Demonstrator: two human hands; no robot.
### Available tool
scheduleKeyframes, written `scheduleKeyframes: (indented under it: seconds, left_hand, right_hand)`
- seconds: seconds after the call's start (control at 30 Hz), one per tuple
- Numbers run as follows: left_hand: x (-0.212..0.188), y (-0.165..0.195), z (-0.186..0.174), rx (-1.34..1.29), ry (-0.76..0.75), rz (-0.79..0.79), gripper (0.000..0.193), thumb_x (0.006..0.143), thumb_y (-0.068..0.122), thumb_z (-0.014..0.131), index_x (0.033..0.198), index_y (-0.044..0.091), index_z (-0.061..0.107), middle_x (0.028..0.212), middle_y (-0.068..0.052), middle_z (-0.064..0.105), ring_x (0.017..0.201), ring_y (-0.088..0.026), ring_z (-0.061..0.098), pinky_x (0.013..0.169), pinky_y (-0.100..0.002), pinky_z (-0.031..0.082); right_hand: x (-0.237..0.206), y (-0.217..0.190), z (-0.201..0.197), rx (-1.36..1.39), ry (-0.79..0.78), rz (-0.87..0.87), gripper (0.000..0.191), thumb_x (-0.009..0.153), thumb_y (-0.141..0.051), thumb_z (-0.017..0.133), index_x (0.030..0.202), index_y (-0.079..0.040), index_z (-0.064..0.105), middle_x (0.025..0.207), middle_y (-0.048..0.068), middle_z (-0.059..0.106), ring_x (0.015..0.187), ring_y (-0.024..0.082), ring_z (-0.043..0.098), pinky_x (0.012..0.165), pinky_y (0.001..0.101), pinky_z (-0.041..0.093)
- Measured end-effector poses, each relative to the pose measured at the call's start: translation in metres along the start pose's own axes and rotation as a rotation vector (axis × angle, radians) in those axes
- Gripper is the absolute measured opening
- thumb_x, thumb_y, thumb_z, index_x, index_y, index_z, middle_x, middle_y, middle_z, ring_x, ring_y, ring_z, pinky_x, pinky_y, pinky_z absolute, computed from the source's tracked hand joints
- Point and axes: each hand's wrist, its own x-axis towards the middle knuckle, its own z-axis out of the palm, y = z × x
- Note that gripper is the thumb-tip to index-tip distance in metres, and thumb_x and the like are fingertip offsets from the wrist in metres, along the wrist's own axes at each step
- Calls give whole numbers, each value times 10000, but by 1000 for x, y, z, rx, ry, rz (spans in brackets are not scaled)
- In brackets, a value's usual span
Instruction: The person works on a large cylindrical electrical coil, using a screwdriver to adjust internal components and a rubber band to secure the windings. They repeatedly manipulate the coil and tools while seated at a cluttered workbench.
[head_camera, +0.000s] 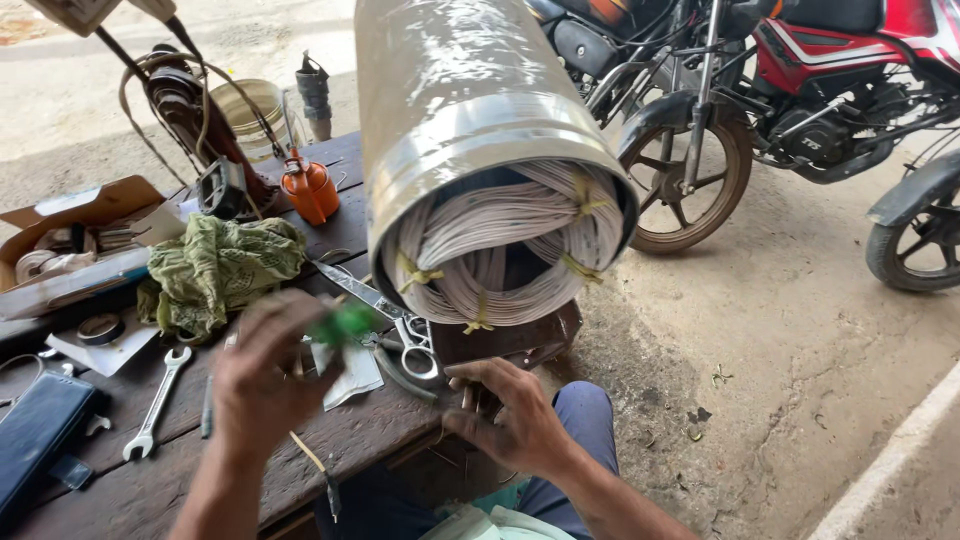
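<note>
I sat at a dark wooden bench (330, 440) set outdoors, on cracked concrete ground (800, 340). My left hand (262, 372) was raised over the bench, blurred, fingers closed around a small green thing (345, 323); what it was I could not tell. My right hand (510, 415) rested at the bench edge, fingers curled, just below the motor (480, 140); whether it gripped anything I could not tell. The motor was a big metal cylinder lying on the bench, its open end facing me, full of pale wire coils (500, 240) tied with yellow string. Scissors (400, 325) lay just beside the motor. A spanner (158, 400) lay near my left hand. A green rag (220, 270), an orange oil can (310, 190) and a cardboard box (70, 240) sat further back. Two motorbikes (800, 110) stood parked behind.
</note>
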Motion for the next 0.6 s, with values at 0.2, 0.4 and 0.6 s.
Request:
scheduleKeyframes:
  seconds: [0.2,0.4,0.6]
  left_hand:
    - [0,86,10,24,-291,277,338,767,179,831,1087,103,752,1113,-69,765,902,-199,770,686,-310,622]
    - [37,88,-9,-440,-409,78,171,842,118,856,986,150,770,1031,-24,804,754,-107,785,559,-201,607]
    - [165,24,-43,-265,50,15,366,1105,364,718,1179,6,715,1021,-95,737,919,-155,699,798,-321,577]
  right_hand:
    - [-8,-38,-3,133,-42,-287,766,953,-377,799,1507,24,457,1181,118,619,1025,244,670,861,396,592]
    - [-20,-44,-4,380,62,-289,481,944,-297,786,1320,-34,640,1077,99,720,856,208,722,740,380,604]
    - [-55,-55,-50,329,182,-420,339,1002,-352,713,1282,-165,674,1053,85,738,781,164,764,632,283,640]
